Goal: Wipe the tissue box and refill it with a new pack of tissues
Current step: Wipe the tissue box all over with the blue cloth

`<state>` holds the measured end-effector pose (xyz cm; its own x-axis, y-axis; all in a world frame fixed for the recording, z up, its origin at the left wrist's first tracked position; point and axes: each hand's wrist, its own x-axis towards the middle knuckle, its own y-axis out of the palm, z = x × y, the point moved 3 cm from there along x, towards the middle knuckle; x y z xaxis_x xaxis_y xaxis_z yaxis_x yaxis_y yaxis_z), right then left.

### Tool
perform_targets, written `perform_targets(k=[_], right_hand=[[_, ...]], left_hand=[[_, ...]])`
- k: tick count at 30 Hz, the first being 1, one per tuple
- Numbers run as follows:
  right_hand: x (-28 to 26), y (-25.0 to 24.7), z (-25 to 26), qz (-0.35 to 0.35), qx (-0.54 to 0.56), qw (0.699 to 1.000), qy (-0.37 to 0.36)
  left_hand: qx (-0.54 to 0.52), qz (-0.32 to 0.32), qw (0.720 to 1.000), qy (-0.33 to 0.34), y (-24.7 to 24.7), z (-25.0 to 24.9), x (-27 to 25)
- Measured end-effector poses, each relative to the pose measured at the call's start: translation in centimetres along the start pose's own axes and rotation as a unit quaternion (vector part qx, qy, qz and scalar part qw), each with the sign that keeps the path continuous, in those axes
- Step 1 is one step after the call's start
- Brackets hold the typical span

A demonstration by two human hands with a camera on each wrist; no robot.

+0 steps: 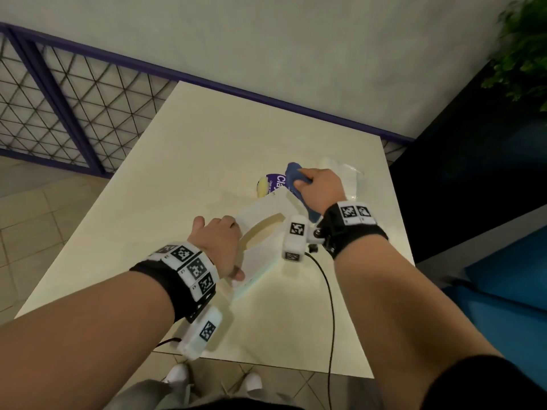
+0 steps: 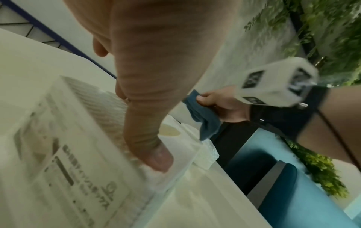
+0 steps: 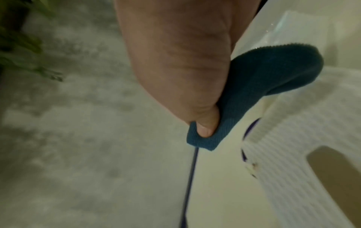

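Note:
A white tissue box [image 1: 260, 247] with an oval slot stands tilted on the cream table [image 1: 192, 161]. My left hand [image 1: 219, 247] grips its near left end, thumb [image 2: 154, 157] pressed on the box's printed side [image 2: 78, 169]. My right hand [image 1: 319, 187] holds a blue cloth [image 1: 296, 176] bunched at the box's far right edge; the thumb [image 3: 205, 128] pinches the cloth [image 3: 263, 74] beside the ribbed box top [image 3: 293, 154]. Behind the box lies a purple and yellow tissue pack [image 1: 270, 184], partly hidden.
A crumpled clear plastic wrapper [image 1: 346, 176] lies at the table's far right. A black cable [image 1: 328, 291] hangs from my right wrist over the front edge. A wire fence [image 1: 59, 113] stands left, a blue seat [image 1: 503, 291] right, plants [image 1: 524, 48] at upper right.

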<state>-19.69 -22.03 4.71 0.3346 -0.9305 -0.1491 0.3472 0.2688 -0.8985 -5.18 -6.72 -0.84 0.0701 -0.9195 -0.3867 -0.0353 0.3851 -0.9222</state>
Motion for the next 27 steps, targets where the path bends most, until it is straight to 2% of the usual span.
perform_targets(k=[3,6,10,11,14,17,19,23,25,27], right_hand=[[1.7,4.7,0.5,0.129,-0.099,0.987,0.017],[1.2,7.6,1.0,0.139,-0.196,0.971,-0.003],[-1.0,8.2,1.8,0.220,-0.244,0.937,-0.114],[-1.1,7.8,1.5,0.218,-0.246,0.936,-0.123],[1.1,6.3,0.5,0.188,-0.264,0.944,-0.065],[1.8,6.6,1.6,0.167,-0.266,0.949,-0.021],[0.3,8.0,3.2,0.181,-0.248,0.950,-0.051],[-2.7,9.8,3.6,0.232,-0.237,0.931,-0.151],[-1.3,8.9,2.4,0.218,-0.236,0.939,-0.121],[0.2,7.2,1.2,0.176,-0.249,0.950,-0.058]], left_hand=[[0.003,-0.003,1.000,-0.001,-0.2,-0.1,0.0],[0.002,-0.010,1.000,0.001,-0.2,-0.1,-0.1],[0.013,-0.006,1.000,0.008,-0.4,-0.1,0.1],[0.019,0.000,1.000,0.008,-0.5,-0.2,0.2],[0.029,0.007,1.000,0.009,-0.7,-0.4,0.3],[0.023,0.001,1.000,0.009,-0.7,-0.3,0.2],[0.024,-0.002,1.000,0.011,-0.6,-0.3,0.3],[0.045,0.002,0.999,0.005,-0.7,-0.7,0.4],[0.040,0.002,0.999,0.001,-0.7,-0.6,0.4],[0.033,0.002,0.999,0.002,-0.6,-0.5,0.2]])
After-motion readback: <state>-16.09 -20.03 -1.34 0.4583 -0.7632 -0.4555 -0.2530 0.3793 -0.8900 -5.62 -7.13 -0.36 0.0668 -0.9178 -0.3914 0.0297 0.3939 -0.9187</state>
